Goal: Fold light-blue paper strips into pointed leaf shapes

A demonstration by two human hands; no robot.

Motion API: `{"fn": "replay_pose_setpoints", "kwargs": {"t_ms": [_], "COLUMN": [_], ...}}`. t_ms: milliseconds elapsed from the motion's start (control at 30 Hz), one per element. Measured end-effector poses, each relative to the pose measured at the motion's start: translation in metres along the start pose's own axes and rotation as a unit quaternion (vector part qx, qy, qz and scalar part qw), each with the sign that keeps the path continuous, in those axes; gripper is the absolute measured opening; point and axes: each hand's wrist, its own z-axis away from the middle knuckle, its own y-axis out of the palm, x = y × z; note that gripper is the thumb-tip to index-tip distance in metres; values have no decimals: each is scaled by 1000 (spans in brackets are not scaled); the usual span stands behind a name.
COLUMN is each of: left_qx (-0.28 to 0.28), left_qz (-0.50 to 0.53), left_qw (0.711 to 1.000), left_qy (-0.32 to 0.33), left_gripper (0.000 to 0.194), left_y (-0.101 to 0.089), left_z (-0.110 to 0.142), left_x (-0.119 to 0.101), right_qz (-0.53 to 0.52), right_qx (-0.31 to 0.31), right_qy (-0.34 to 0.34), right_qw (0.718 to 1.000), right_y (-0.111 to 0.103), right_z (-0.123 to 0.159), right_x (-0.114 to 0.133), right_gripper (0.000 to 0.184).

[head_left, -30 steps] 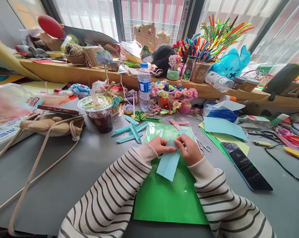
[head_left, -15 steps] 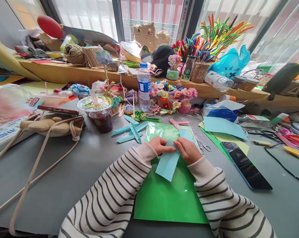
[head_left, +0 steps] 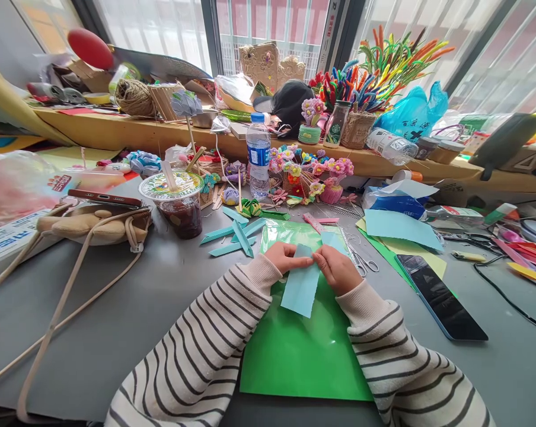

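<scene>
A strip of light blue paper (head_left: 300, 289) hangs toward me over a glossy green sheet (head_left: 303, 350) on the grey table. My left hand (head_left: 284, 257) pinches the strip's far end from the left, fingers closed on it. My right hand (head_left: 339, 268) pinches the same end from the right, and the fingertips of both hands meet. Striped sleeves cover both arms.
Folded teal paper pieces (head_left: 238, 232) lie left of the green sheet, beside a sealed drink cup (head_left: 174, 201). Scissors (head_left: 362, 261), a dark phone (head_left: 441, 296) and blue and yellow sheets (head_left: 401, 231) are on the right. A water bottle (head_left: 258, 155) and paper flowers (head_left: 308, 172) stand behind.
The blue strip has swung from a slant to hanging nearly straight toward me, and both hands have shifted slightly along its far end.
</scene>
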Motion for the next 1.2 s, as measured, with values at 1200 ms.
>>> {"fn": "replay_pose_setpoints", "kwargs": {"t_ms": [1200], "left_qx": [-57], "left_qz": [206], "left_qw": [975], "left_qy": [-54], "left_gripper": [42], "left_y": [-11], "left_z": [-5], "left_x": [-3], "right_qz": [-512], "right_qx": [-179], "right_qy": [311], "right_qw": [780], "right_y": [-8], "right_z": [-5], "right_x": [-11], "right_gripper": [29]}}
